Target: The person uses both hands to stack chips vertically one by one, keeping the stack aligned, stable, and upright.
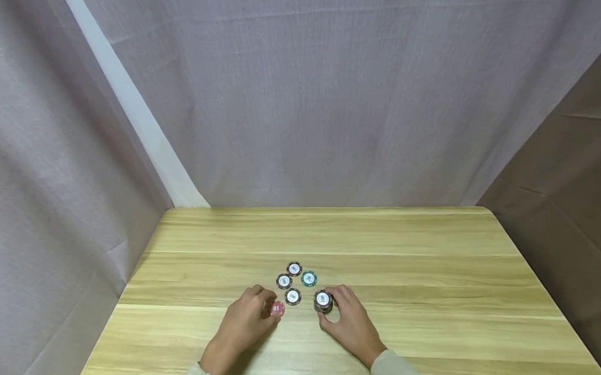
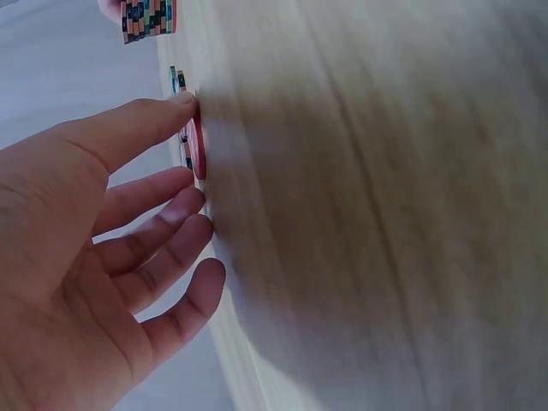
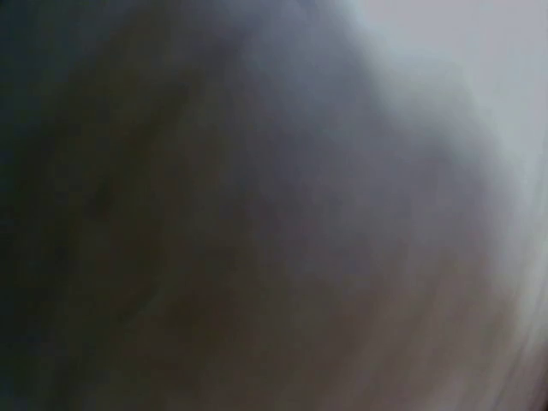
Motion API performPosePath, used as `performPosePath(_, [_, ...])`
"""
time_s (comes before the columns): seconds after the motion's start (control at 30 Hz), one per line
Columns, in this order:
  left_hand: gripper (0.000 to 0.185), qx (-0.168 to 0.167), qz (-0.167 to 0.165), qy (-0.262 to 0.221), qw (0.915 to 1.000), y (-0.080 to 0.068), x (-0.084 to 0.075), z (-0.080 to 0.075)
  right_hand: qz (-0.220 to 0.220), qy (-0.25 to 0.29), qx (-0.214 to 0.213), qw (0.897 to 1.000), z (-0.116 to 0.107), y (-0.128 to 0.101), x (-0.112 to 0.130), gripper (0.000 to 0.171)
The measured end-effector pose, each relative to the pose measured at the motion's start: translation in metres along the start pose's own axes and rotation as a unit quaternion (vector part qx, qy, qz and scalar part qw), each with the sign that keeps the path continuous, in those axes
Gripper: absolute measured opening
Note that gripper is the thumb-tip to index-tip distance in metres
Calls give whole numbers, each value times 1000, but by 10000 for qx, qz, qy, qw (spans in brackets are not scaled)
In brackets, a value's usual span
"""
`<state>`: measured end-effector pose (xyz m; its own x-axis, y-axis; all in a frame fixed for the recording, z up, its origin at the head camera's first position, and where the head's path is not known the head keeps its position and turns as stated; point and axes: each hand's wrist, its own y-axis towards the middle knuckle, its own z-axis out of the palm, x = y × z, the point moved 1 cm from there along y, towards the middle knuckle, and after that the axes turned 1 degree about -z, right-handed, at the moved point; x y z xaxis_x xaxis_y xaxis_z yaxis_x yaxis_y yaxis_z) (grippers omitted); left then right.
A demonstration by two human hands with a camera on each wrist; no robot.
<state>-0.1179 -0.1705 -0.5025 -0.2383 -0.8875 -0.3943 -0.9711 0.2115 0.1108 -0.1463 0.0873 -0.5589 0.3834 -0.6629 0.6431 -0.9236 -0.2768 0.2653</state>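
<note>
My left hand (image 1: 246, 316) pinches a red poker chip (image 1: 277, 308) marked 10, thumb at one edge and index finger at the other. In the left wrist view the red chip (image 2: 200, 154) shows edge-on, low over the wood, with the other fingers spread beside it. A stack of poker chips (image 1: 323, 300), a black one marked 100 on top, is gripped between the thumb and fingers of my right hand (image 1: 348, 320). The side of that stack (image 2: 149, 19) appears at the top of the left wrist view. The right wrist view is a dark blur.
Between the hands and slightly beyond them lie a green chip (image 1: 309, 278) and three black chips, the nearest black chip (image 1: 293, 296) close to the red one. They lie flat on the wooden table (image 1: 403, 241). Grey curtains (image 1: 333, 100) hang behind and to the left.
</note>
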Motion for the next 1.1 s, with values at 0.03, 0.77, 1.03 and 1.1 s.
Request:
performPosePath(0.03, [41,-20,1,-5,10000,0,0,0,-6,-12,6,10000,0,0,0,49])
performPosePath(0.77, [17,-243,530,673,9960,4,-5,4,40,7,-48,10000,-3,-1,0,48])
performPosePath(1.03, [18,-661,690,1164,9886,2,-6,5,67,19,4,10000,0,-1,1,48])
performPosePath(1.1, [17,-795,768,1313,9852,2,-7,6,59,0,1,10000,0,-1,1,48])
